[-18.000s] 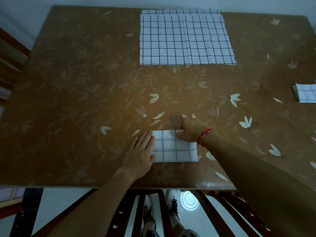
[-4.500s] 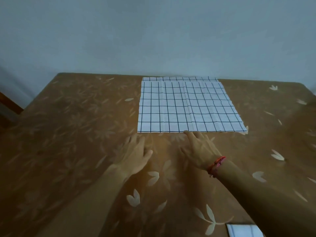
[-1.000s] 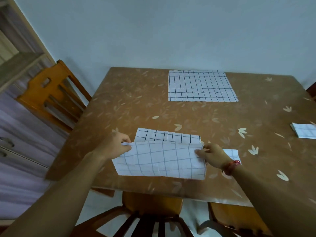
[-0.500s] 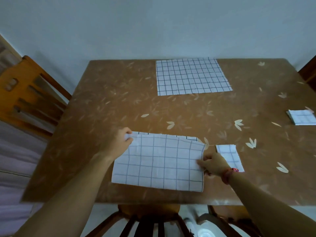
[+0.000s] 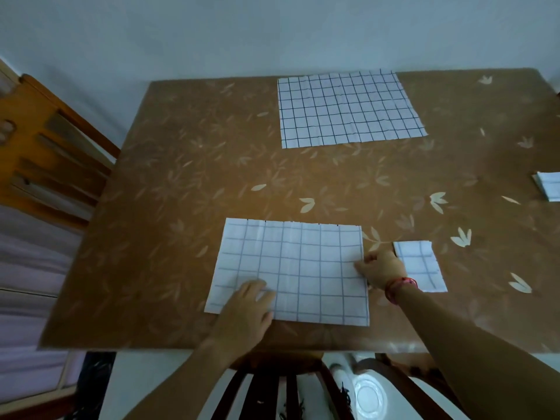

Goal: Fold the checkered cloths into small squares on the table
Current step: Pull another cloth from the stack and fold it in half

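half-folded cloth (image 5: 297, 268) lies under left hand (image 5: 247, 310) and right hand (image 5: 380, 268).

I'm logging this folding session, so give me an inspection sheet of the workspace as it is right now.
Surface: brown leaf-patterned table, glossy.
Job's things: half-folded cloth flat at the near edge; unfolded cloth spread at the far edge; small folded square right of the half-folded cloth; folded stack at the right edge, cut off.
Clutter: nothing seen.
Hands: left hand presses flat on the half-folded cloth; right hand pinches its right edge.
Cables: nothing seen.
Surroundings: wooden chair left of the table; pale wall behind.
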Available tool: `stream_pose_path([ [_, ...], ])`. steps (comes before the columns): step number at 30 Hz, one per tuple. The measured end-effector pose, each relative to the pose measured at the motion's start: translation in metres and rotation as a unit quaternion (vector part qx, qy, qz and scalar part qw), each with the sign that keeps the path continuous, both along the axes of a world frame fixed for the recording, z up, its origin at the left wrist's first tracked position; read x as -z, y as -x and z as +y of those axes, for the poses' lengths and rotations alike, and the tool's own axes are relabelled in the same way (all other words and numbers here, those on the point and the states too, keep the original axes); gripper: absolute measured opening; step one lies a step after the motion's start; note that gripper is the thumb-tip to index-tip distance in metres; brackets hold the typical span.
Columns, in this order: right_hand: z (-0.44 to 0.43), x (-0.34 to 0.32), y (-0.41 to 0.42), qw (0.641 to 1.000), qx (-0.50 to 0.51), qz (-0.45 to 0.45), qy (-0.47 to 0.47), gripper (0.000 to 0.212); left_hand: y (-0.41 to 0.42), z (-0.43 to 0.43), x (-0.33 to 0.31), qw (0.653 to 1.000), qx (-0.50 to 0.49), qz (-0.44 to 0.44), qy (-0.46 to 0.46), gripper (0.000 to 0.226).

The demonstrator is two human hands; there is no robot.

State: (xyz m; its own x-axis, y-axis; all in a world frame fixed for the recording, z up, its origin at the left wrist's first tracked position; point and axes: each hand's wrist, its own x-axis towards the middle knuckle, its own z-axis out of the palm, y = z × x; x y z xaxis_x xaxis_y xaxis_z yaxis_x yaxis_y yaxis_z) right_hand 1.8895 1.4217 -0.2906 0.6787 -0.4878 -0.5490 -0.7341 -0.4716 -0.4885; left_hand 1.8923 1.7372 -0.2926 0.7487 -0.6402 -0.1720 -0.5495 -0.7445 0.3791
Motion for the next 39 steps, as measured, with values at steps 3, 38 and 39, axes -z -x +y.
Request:
stream_pose_path([
  [3, -0.001, 0.003, -0.001, 1.0, -0.007, -0.003, 0.003, 0.015, 0.024, 0.0, 0.013, 0.998, 0.042, -0.039, -0.024, 0.038],
  [38, 0.154, 0.035, 0.107, 0.836, -0.501, -0.111, 0.193, 0.071, 0.066, 0.008, 0.038, 0.995, 0.005, -0.033, -0.096, 0.064],
  [39, 0.152, 0.034, 0.108, 0.834, -0.503, -0.109, 0.197, 0.073, 0.066, 0.011, 0.038, 0.994, 0.001, -0.032, -0.103, 0.064],
])
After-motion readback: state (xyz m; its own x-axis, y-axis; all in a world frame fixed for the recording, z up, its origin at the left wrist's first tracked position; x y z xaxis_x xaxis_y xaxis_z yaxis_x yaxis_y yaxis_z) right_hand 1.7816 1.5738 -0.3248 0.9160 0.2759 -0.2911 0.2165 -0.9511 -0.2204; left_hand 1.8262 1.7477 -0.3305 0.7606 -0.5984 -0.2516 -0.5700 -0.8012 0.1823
